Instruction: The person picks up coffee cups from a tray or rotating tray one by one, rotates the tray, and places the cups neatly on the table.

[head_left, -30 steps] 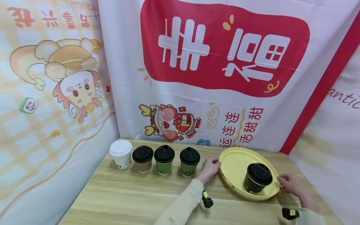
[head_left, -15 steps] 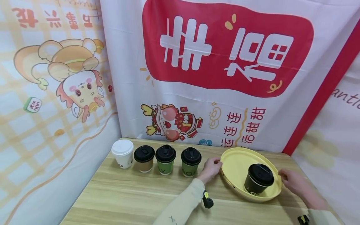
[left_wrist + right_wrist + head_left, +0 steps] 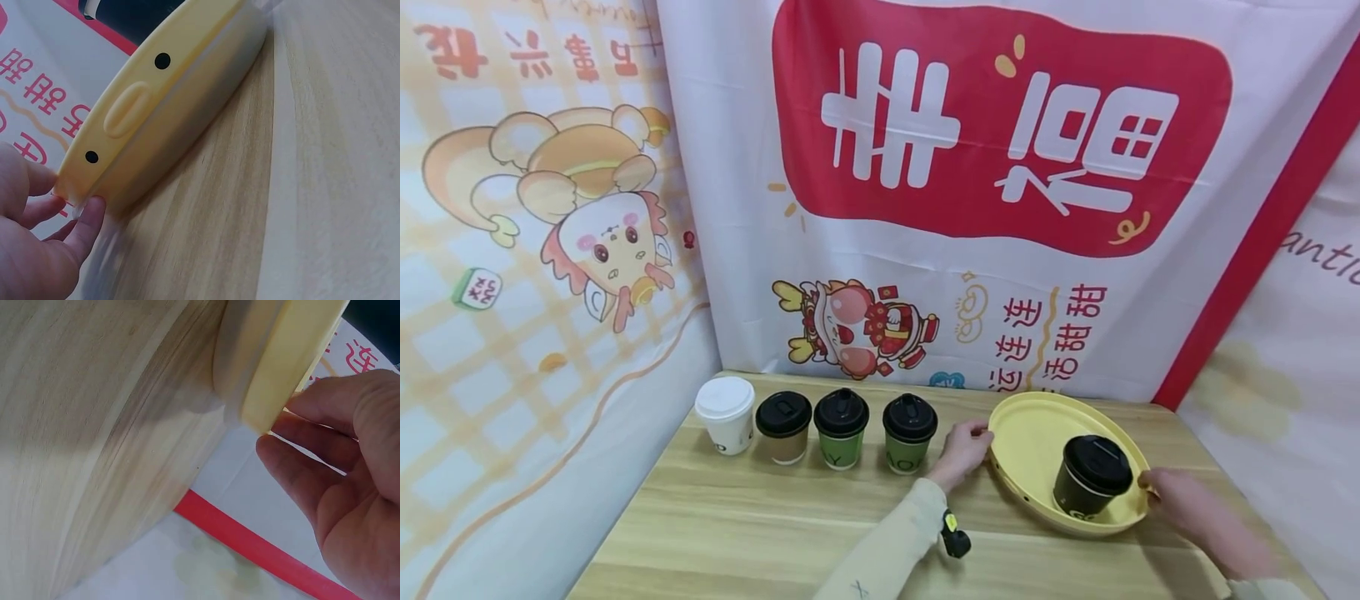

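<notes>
A round yellow tray [image 3: 1026, 437] rests on the table toward the right, and a dark paper coffee cup [image 3: 1092, 479] with a black lid stands inside it. At the tray's left edge my left hand [image 3: 962, 454] pinches the rim between thumb and fingers. Black dots and a raised oval mark the tray's side wall [image 3: 134, 94] in the left wrist view. Across from it, my right hand [image 3: 1183, 504] holds the right edge. The right wrist view has that hand's thumb and fingertips [image 3: 281, 447] at the rim's outer edge.
Left of the tray, a white cup [image 3: 726, 417], a brown cup [image 3: 784, 429] and two green cups with black lids, the nearer one [image 3: 908, 433] close to my left hand, stand in a row. Printed cloth [image 3: 865, 250] hangs behind the wooden table [image 3: 760, 533].
My right hand has shifted its hold at the tray's right edge, its forearm swinging outward to the right and down. The left hand, tray and cups have hardly moved.
</notes>
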The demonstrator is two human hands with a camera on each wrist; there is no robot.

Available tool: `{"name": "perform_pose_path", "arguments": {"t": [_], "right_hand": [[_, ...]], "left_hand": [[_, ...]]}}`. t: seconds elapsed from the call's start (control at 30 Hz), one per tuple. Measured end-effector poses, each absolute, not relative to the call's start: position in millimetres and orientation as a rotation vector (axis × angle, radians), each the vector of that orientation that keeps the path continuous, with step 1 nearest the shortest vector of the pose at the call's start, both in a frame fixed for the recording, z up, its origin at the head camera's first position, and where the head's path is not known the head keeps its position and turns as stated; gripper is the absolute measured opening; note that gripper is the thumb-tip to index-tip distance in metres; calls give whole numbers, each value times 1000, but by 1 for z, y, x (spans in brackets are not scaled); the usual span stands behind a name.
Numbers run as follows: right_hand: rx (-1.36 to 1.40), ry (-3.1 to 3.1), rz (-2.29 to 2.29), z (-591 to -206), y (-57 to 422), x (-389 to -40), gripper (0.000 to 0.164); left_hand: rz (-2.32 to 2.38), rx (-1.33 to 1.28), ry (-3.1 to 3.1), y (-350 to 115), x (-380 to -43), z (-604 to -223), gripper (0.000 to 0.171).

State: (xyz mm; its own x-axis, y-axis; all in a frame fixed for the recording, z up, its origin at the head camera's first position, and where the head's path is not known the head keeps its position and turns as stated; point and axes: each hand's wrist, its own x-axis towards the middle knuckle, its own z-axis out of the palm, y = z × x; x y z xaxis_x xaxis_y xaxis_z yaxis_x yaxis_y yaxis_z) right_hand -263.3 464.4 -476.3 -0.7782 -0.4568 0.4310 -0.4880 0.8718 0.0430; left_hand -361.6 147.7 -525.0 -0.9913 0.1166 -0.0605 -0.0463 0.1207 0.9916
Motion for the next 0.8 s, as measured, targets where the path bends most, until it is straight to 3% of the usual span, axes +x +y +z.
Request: {"name": "perform_pose_path", "arguments": {"t": [0.47, 0.8], "right_hand": [[539, -2816, 64, -467, 444, -240, 15], [615, -2875, 40, -457, 423, -227, 21]], "left_hand": [[2000, 84, 2253, 146, -360, -521, 30], [2028, 85, 2233, 144, -355, -518, 30]]}}
